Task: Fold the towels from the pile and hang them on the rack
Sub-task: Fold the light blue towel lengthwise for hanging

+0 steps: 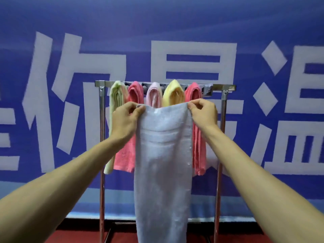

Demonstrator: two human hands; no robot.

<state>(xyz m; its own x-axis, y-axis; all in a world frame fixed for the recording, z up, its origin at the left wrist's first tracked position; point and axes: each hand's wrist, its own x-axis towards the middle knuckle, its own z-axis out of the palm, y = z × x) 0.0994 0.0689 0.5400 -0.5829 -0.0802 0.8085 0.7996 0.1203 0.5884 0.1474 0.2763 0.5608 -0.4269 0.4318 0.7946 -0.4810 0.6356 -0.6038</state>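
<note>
While five folded towels (pixel 154 97) hang over the rack (pixel 224 87) at 12 o'clock, the left hand (pixel 125 118) and right hand (pixel 204 113) pinch the grey towel (pixel 163 163) by its top corners, at 9 and 3 o'clock; it hangs toward 6.

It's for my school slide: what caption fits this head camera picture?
Left hand and right hand hold a pale blue towel up before a rack of five hung towels.

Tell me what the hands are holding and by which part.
Both hold the pale blue towel by its top edge: the left hand pinches the top left corner, the right hand the top right corner. The rest hangs down.
</note>
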